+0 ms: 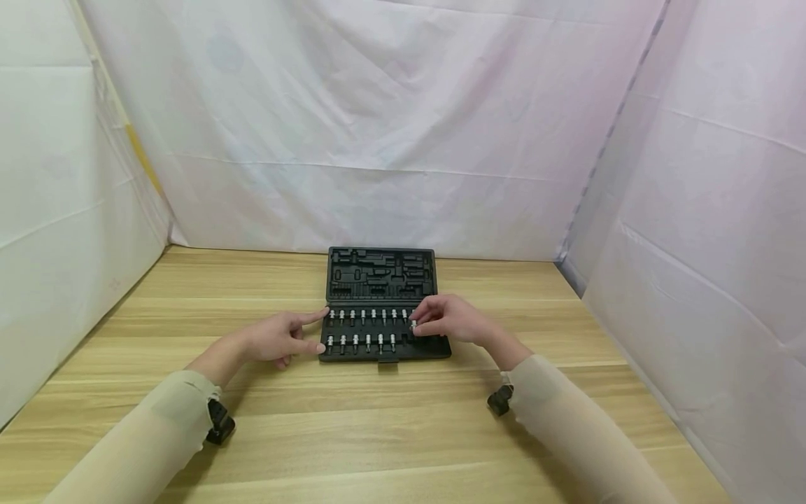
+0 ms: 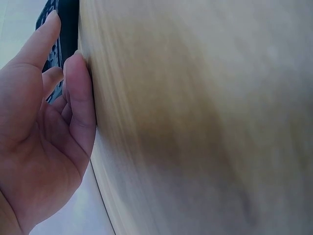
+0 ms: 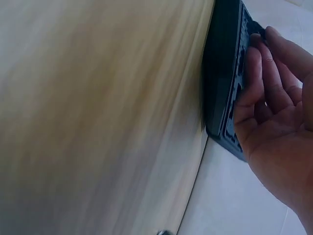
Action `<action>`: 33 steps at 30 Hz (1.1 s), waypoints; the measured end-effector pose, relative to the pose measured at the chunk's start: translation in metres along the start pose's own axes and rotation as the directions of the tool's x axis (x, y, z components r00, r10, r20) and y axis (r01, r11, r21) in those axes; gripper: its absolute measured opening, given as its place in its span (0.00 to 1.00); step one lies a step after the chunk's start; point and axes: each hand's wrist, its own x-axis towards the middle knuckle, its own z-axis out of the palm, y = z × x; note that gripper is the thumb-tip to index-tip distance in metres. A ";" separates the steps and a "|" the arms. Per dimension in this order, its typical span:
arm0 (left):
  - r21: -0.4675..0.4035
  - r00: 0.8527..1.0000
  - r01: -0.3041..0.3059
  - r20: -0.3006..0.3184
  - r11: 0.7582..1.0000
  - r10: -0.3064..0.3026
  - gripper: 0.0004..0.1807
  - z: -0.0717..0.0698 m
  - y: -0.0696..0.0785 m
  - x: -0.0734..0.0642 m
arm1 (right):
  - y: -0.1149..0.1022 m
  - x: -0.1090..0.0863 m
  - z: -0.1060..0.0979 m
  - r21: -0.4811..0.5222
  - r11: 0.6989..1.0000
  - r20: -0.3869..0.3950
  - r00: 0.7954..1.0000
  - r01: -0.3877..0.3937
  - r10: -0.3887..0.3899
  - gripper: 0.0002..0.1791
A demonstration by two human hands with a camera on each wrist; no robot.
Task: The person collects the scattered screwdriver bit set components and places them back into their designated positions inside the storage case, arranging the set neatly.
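A black plastic case (image 1: 415,352) lies open on the table, its lid (image 1: 382,274) tipped back with molded recesses inside. Two rows of silver bit sockets with darker tips sit in the base. My right hand (image 1: 455,320) is over the right end of the case and pinches one bit socket (image 1: 413,325) between thumb and fingers. In the right wrist view a dark tip (image 3: 262,33) shows at those fingertips. On the left, my left hand (image 1: 281,338) touches the case's left edge with extended index finger and thumb, its other fingers bent loosely.
The wood-grain table (image 1: 352,434) extends all around the case. White cloth (image 1: 378,126) hangs behind it and along both sides. Black wrist cameras sit at both sleeves, the left one (image 1: 219,423) and the right one (image 1: 500,400) near the tabletop.
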 end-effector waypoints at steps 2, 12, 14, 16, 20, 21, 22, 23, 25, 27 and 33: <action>0.001 1.000 0.000 0.001 1.000 0.000 0.51 0.000 0.000 0.000 | -0.001 0.003 0.003 -0.026 1.000 0.006 1.000 0.008 -0.007 0.12; 0.015 1.000 -0.002 -0.004 1.000 0.002 0.51 0.001 0.000 0.000 | -0.007 0.016 0.014 -0.123 0.992 0.016 0.999 0.034 -0.032 0.08; 0.011 1.000 -0.004 -0.003 1.000 0.004 0.51 0.001 0.000 0.000 | -0.008 0.016 0.015 -0.125 0.992 0.013 1.000 0.025 -0.023 0.07; 0.008 1.000 -0.004 -0.001 1.000 0.004 0.51 0.000 0.000 0.000 | -0.008 0.016 0.015 -0.121 0.992 0.018 1.000 0.020 -0.018 0.07; 0.005 1.000 -0.002 0.001 1.000 0.002 0.51 0.000 0.001 -0.001 | -0.008 0.016 0.015 -0.117 0.993 0.029 1.000 0.014 -0.011 0.07; 0.006 1.000 -0.001 0.001 1.000 0.001 0.51 -0.001 0.001 -0.001 | -0.008 0.016 0.015 -0.118 0.993 0.030 0.999 0.014 -0.011 0.07; 0.006 1.000 -0.001 0.002 1.000 0.001 0.51 -0.001 0.001 -0.001 | -0.007 0.016 0.014 -0.121 0.993 0.030 0.999 0.014 -0.010 0.08; 0.006 1.000 -0.001 0.002 1.000 0.001 0.51 -0.001 0.002 0.000 | -0.007 0.016 0.014 -0.124 0.992 0.033 0.999 0.014 -0.010 0.07; 0.007 1.000 -0.001 0.002 1.000 0.001 0.51 -0.001 0.002 0.000 | -0.007 0.015 0.014 -0.127 0.992 0.042 0.999 0.013 -0.008 0.07; 0.006 1.000 0.000 0.002 1.000 0.000 0.51 -0.001 0.001 0.000 | -0.006 0.015 0.013 -0.128 0.992 0.054 0.998 0.014 -0.007 0.07; 0.002 1.000 0.001 0.001 1.000 -0.001 0.51 0.000 0.000 0.000 | -0.004 0.014 0.012 -0.119 0.993 0.085 0.996 0.027 -0.017 0.07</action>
